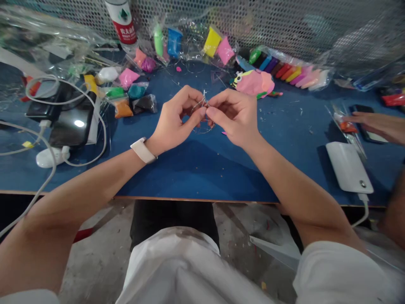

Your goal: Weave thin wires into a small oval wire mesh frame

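Both my hands meet above the blue table, pinching a thin, bent silvery wire. My left hand grips it between thumb and fingertips. From the other side, my right hand pinches the same wire, its thumb touching the left thumb tip. The wire curves in a loop below the fingers, and twisted ends stick up between them. Part of it is hidden by my fingers. Just beyond my right hand lies a pink clay figure with a googly eye, apart from the hand.
Packets of coloured clay lie at left and along the back by a mesh panel. A bottle stands there. Cables and a black power bank lie left. A white power bank and another person's hand are at right.
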The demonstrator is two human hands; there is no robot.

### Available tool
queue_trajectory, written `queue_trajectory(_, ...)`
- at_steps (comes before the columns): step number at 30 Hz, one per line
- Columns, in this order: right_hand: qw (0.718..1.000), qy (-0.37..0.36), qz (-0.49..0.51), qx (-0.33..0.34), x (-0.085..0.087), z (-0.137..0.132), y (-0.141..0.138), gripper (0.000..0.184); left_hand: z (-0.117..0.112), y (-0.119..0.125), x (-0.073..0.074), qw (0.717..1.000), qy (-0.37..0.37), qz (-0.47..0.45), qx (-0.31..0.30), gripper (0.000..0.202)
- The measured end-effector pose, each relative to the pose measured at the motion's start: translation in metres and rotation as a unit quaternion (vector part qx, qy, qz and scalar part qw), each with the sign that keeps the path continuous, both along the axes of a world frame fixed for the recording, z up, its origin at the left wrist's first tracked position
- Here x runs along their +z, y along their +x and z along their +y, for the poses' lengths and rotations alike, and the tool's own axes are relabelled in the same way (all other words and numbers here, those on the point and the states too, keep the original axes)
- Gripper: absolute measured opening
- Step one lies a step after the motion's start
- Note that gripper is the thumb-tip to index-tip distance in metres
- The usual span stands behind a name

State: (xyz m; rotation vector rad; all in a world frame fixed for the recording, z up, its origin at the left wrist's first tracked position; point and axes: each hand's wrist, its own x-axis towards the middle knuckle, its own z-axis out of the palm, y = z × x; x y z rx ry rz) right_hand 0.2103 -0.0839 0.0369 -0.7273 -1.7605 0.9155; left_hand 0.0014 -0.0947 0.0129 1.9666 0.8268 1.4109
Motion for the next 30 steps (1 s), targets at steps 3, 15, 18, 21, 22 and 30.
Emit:
queue_trajectory(3,0.999,0.032,0.0,-0.006,-0.001,-0.004,-0.003,0.054,0.0,-0.001,0.0,0.999,0.005,-0.026,-0.024,0.046)
queue_trajectory(15,0.996,0.049,-0.018,-0.066,0.0,-0.014,-0.004,0.036,-0.004,0.0,0.008,0.999,0.013,-0.032,0.006,0.048)
queue_trajectory(18,0.999,0.017,-0.006,-0.04,-0.002,-0.012,-0.005,0.037,-0.001,0.002,0.007,0.999,0.012,-0.046,0.0,0.048)
queue_trajectory(21,0.999,-0.011,0.014,-0.031,-0.002,-0.011,-0.006,0.043,0.002,0.002,0.007,0.998,0.014,-0.056,-0.008,0.047)
queue_trajectory(22,0.999,-0.018,0.02,-0.03,-0.002,-0.01,-0.006,0.046,0.003,0.002,0.008,0.998,0.016,-0.057,-0.006,0.046)
queue_trajectory(30,0.998,-0.052,0.037,-0.019,0.001,-0.009,-0.008,0.053,0.011,-0.007,0.013,0.999,0.03,-0.024,0.007,0.032)
